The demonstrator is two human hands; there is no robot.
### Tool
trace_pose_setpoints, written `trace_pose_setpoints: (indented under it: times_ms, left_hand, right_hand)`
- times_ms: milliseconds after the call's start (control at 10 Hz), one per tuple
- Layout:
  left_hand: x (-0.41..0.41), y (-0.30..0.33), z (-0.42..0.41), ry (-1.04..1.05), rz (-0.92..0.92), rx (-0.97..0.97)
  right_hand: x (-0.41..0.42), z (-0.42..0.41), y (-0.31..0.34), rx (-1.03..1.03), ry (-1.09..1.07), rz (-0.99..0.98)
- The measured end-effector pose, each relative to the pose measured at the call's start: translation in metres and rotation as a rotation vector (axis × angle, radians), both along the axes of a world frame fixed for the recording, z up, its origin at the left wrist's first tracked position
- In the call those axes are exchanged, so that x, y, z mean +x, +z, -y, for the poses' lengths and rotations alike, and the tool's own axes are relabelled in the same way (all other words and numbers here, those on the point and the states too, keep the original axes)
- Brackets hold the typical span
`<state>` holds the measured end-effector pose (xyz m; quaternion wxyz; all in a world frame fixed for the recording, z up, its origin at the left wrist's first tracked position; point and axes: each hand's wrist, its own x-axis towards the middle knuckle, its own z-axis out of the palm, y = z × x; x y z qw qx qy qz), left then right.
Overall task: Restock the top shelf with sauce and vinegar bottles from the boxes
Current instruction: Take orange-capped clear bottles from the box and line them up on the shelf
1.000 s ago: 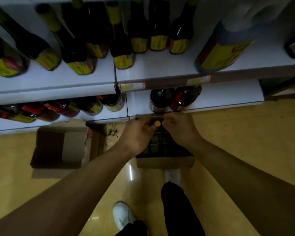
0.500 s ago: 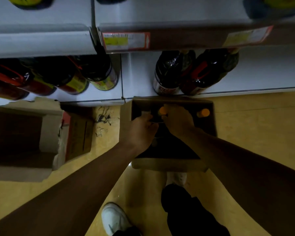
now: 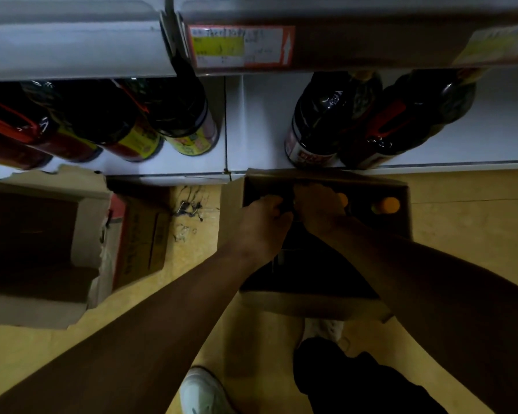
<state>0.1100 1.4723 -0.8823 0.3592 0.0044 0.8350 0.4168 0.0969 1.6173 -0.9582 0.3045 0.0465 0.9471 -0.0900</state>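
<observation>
Left hand [image 3: 262,225] and right hand [image 3: 319,209], fingers curled.

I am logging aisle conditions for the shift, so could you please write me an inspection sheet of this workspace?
Surface: yellow floor, glossy; dark scuffs and scraps by the shelf base.
Job's things: open cardboard box on the floor, two orange bottle caps showing; dark bottles on the bottom shelf.
Clutter: torn empty box on the floor at left.
Grippers: left hand and right hand both inside the box, fingers curled on something dark, hidden.
Cables: nothing seen.
Surroundings: price tag on the shelf edge above; white shoe.
</observation>
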Motion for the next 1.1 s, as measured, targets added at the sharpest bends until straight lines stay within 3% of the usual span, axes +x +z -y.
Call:
trace_pose_setpoints:
  times_ms: [400,700,1100]
  left_hand:
    - [0.005,0.048,-0.008,0.031,0.014,-0.007]
    - [0.027,0.127,-0.001,-0.051,-0.007,-0.02]
    - [0.019,0.295,0.012,-0.167,-0.239,0.154]
  right_hand:
    - [0.017,-0.001,0.061,0.022,-0.001,-0.147]
    - [0.031,-0.008,0.211,-0.072,-0.003,-0.291]
    - [0.047,0.011,0.445,-0.093,0.061,-0.447]
